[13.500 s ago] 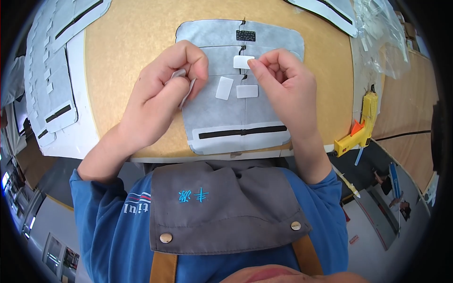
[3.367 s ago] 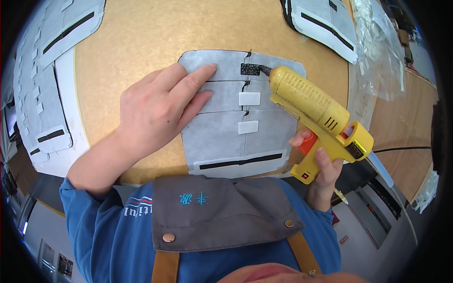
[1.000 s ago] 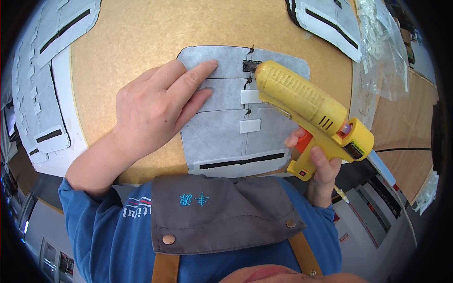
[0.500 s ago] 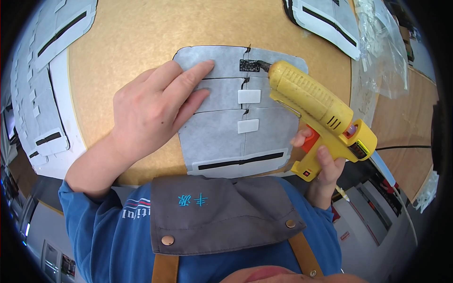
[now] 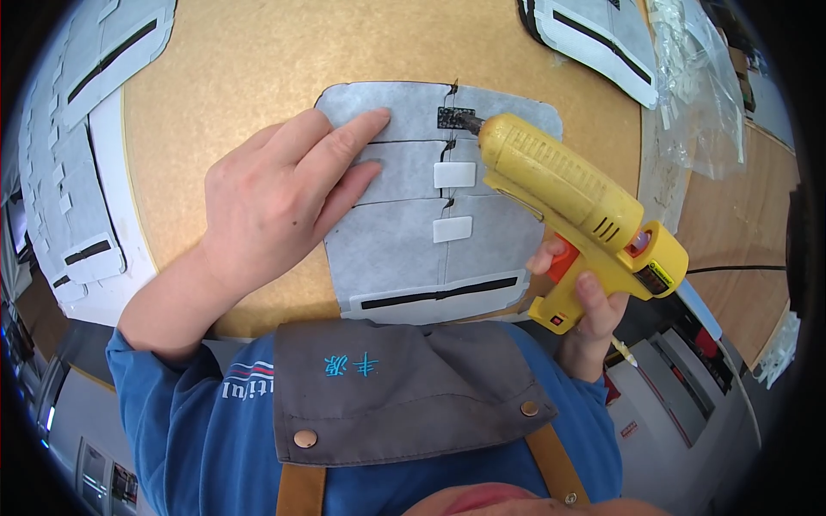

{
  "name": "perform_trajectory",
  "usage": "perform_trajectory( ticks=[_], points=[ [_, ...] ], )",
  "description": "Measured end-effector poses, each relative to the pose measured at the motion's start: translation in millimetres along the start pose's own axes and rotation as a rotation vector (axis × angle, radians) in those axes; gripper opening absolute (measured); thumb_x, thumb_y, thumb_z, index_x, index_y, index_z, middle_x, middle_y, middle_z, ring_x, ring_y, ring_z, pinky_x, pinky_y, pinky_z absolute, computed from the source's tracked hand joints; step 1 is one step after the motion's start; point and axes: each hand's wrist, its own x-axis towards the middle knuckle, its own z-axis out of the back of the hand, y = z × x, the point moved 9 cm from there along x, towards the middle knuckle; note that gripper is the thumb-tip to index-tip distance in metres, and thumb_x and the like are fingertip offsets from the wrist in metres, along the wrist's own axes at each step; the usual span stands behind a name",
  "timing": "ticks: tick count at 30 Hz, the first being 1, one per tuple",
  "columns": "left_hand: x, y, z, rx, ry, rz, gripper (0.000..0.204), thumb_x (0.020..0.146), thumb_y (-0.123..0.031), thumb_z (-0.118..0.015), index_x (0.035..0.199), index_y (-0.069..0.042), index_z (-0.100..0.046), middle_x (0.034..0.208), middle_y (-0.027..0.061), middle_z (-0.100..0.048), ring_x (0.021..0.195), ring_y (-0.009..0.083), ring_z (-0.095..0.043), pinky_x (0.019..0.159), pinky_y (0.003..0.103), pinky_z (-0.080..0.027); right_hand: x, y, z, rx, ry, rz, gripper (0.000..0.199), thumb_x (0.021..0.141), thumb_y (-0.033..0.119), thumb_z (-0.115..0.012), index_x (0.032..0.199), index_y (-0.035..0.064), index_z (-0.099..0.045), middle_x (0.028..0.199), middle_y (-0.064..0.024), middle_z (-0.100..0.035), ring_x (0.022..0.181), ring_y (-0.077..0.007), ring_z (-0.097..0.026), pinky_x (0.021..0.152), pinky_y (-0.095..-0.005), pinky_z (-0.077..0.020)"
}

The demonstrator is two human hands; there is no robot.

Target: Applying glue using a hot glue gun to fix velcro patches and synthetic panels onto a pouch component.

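Note:
A grey fabric panel (image 5: pixel 387 232) with seams across it lies flat on the tan board (image 5: pixel 301 52) before me. My left hand (image 5: pixel 284 176) rests on its left side, index finger stretched out and thumb apart. My right hand (image 5: pixel 594 301) grips a yellow hot glue gun (image 5: pixel 568 181) by its handle, a finger on the orange trigger. The gun's dark nozzle is over a black textured patch (image 5: pixel 449 118) near the panel's top edge; whether it touches cannot be made out. Below that patch sit two white rectangular tabs, the upper tab (image 5: pixel 454 175) and the lower tab (image 5: pixel 453 229).
Similar grey panels lie at the far left (image 5: pixel 77 206) and the upper right (image 5: pixel 594 43). A clear plastic bag (image 5: pixel 697 86) with white pieces sits at the right edge. A dark cable (image 5: pixel 736 268) runs off to the right beyond the glue gun.
The glue gun has shifted slightly left, bringing its nozzle farther over the black patch. My left hand has stayed almost still on the panel.

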Motion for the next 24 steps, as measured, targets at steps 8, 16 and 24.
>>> perform_trajectory(
  ticks=[8,16,24],
  points=[
    [-1.5,1.0,-0.9,-0.011,0.003,0.003,0.046,0.077,-0.014,-0.080,0.122,-0.015,-0.070,0.067,0.0014,-0.047,0.056,0.0152,-0.050,0.050,0.031,-0.041,7.7,0.2,-8.6,0.020,-0.009,-0.017,0.052,0.093,0.015,-0.063,0.137,-0.0048,-0.045,0.110,-0.0211,-0.062,0.100,-0.0275,-0.062,0.089,-0.0410,-0.0496],
    [-1.5,1.2,-1.5,-0.006,0.006,-0.007,0.046,0.078,-0.015,-0.080,0.123,-0.015,-0.070,0.068,0.0010,-0.047,0.056,0.0145,-0.049,0.049,0.030,-0.041,9.1,0.2,-8.6,0.016,-0.002,-0.005,0.053,0.093,0.017,-0.065,0.137,-0.0046,-0.044,0.110,-0.0206,-0.062,0.099,-0.0270,-0.063,0.087,-0.0406,-0.0501],
    [-1.2,0.9,-2.0,-0.007,-0.001,-0.009,0.046,0.078,-0.015,-0.080,0.123,-0.015,-0.070,0.068,0.0008,-0.048,0.056,0.0142,-0.050,0.049,0.030,-0.041,2.9,-1.6,-8.4,-0.017,0.039,-0.025,0.053,0.092,0.013,-0.061,0.138,-0.0056,-0.043,0.111,-0.0205,-0.062,0.098,-0.0271,-0.062,0.086,-0.0402,-0.0501]
  ],
)
